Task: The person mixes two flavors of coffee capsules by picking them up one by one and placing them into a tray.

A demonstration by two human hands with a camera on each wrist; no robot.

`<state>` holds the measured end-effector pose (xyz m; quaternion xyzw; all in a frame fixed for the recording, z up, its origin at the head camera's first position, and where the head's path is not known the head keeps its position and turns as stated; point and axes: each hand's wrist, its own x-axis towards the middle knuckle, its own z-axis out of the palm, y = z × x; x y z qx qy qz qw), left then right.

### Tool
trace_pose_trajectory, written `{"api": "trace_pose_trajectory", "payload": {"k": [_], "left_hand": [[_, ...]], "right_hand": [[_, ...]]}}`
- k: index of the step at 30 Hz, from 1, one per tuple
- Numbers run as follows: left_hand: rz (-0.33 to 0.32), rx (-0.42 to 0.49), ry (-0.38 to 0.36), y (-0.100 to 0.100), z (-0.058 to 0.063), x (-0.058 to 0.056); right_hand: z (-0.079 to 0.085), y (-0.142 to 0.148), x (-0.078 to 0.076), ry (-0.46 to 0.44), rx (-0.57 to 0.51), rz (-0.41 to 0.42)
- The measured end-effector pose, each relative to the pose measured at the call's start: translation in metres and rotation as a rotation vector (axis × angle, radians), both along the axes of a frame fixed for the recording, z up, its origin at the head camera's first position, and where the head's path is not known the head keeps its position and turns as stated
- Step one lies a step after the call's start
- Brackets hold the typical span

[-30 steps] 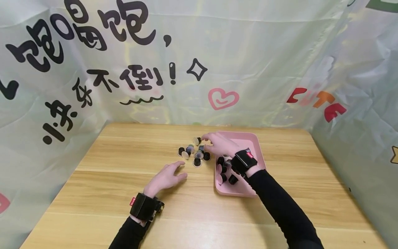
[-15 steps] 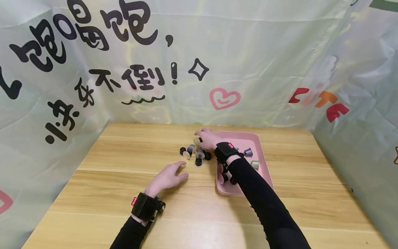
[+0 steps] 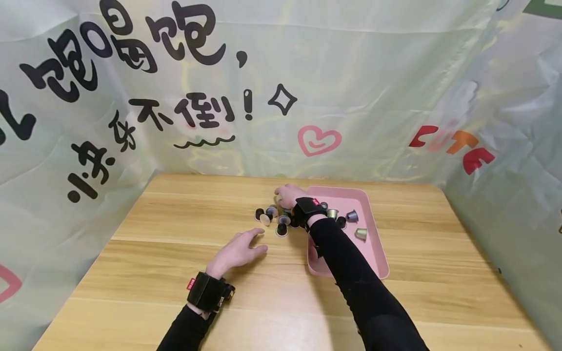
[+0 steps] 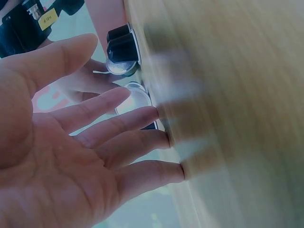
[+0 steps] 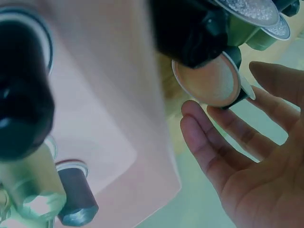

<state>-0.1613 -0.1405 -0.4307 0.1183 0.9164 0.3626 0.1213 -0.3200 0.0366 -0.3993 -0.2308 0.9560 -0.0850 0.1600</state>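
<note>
My left hand (image 3: 237,249) rests low over the table, fingers loosely extended and holding nothing. In the left wrist view, black coffee capsules (image 4: 122,47) stand past its fingers. My right hand (image 3: 290,196) reaches across the pink tray's left side to the far end of a small pile of coffee capsules (image 3: 284,220). In the right wrist view, its fingertips are right at a capsule with a tan lid (image 5: 209,83), while the thumb stands apart from the fingers. A cream-lidded capsule (image 3: 265,219) lies at the pile's left.
The pink tray (image 3: 351,196) sits right of the pile. Inside it lie several capsules, among them a gold one (image 3: 332,213), a purple-grey one (image 3: 352,216) and a pale green one (image 3: 361,234). My right forearm (image 3: 347,263) covers part of it. A printed cloth (image 3: 373,97) hangs behind the table.
My right hand has moved left and away from me, from above the tray's edge to the far capsule, then stayed there. My left hand has hardly moved.
</note>
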Motion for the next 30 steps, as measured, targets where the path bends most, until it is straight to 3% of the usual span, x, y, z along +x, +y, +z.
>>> {"api": "trace_pose_trajectory", "payload": {"k": [11,20,30], "left_hand": [[-0.005,-0.008,0.009,0.0,-0.0005,-0.0002],[-0.012,-0.013,0.013,-0.0004,-0.0002,-0.0004],[-0.018,-0.013,0.019,-0.0015,0.0003,-0.0009]], "right_hand": [[-0.0026,-0.0015,-0.0064,0.016,0.023,-0.023],[-0.0046,-0.0018,-0.0054,0.021,-0.031,-0.045],[-0.0043,0.0035,-0.0065,0.029,-0.065,-0.012]]}}
